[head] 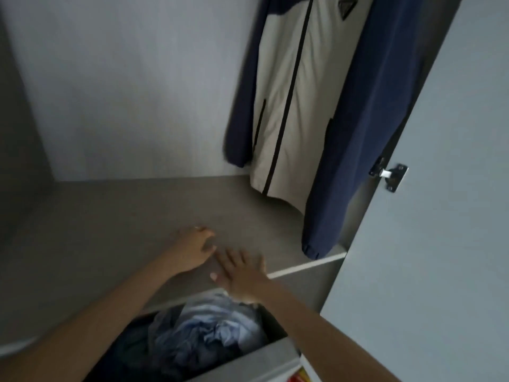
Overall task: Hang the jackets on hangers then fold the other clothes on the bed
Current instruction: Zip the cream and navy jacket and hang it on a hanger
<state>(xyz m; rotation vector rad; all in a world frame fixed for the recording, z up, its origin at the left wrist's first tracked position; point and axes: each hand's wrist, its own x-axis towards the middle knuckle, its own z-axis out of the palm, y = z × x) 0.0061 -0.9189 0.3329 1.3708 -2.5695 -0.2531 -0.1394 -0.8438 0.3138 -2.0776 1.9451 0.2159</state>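
The jacket (297, 106) at the far right is smooth, matt cloth. The shelf (110, 230) is matt grey board with a faint grain. The door (440, 244) on the right is smooth and matt, and its hinge (392, 176) is dull metal. The near clothes (203, 329) are soft, crumpled cloth.

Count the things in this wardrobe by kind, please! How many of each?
Navy and cream jacket: 1
Hands: 2, left hand and right hand
Bin of crumpled clothes: 1
Door hinge: 1
Total: 5
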